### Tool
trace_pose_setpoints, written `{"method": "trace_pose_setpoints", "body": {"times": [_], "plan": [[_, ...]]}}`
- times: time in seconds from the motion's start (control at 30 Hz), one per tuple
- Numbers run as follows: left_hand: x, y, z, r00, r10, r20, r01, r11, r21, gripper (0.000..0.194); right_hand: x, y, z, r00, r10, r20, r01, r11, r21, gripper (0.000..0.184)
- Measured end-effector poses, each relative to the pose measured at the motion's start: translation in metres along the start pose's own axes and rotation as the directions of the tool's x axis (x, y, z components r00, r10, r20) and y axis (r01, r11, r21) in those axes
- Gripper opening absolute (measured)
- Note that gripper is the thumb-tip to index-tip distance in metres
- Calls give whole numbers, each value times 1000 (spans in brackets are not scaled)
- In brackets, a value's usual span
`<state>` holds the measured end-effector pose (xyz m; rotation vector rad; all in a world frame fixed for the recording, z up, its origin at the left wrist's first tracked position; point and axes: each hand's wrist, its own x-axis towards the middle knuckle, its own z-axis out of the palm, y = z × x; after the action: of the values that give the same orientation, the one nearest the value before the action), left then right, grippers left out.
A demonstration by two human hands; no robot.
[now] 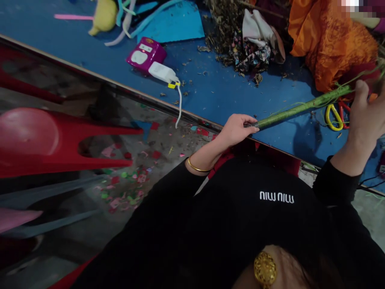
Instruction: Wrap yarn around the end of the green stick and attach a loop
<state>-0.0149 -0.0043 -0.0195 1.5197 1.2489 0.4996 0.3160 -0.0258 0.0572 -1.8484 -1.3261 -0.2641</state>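
Note:
My left hand point(239, 129) is closed around the near end of a long, thin stick wrapped in green point(291, 112), thumb and fingers pinching its dark tip at the table's edge. The stick slants up to the right, with loose green strands along it and at its far end. My right hand point(365, 120) is beside that far end, at the right border of the view. Its thumb stands apart from the fingers, which are partly cut off by the frame. Scissors with yellow and red handles point(334, 117) lie just below the stick, close to my right hand.
On the blue table point(210, 94) are a purple power adapter point(146, 54) with a white plug, a yellow object point(104, 16), a light-blue sheet point(174, 24), dried plant matter point(225, 24) and orange cloth point(337, 44). A red stool point(60, 140) stands left; scraps litter the floor.

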Motion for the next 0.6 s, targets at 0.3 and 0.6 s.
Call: {"method": "trace_pose_setpoints", "body": {"times": [0.3, 0.6], "plan": [[1, 36, -17, 925, -287, 248, 367, 841, -398, 10, -113, -24, 29, 782, -620, -58, 622, 771, 137, 35], [-5, 56, -34, 840, -296, 454, 514, 701, -494, 19, -167, -63, 72, 876, -117, 469, -221, 767, 603, 30]]}}
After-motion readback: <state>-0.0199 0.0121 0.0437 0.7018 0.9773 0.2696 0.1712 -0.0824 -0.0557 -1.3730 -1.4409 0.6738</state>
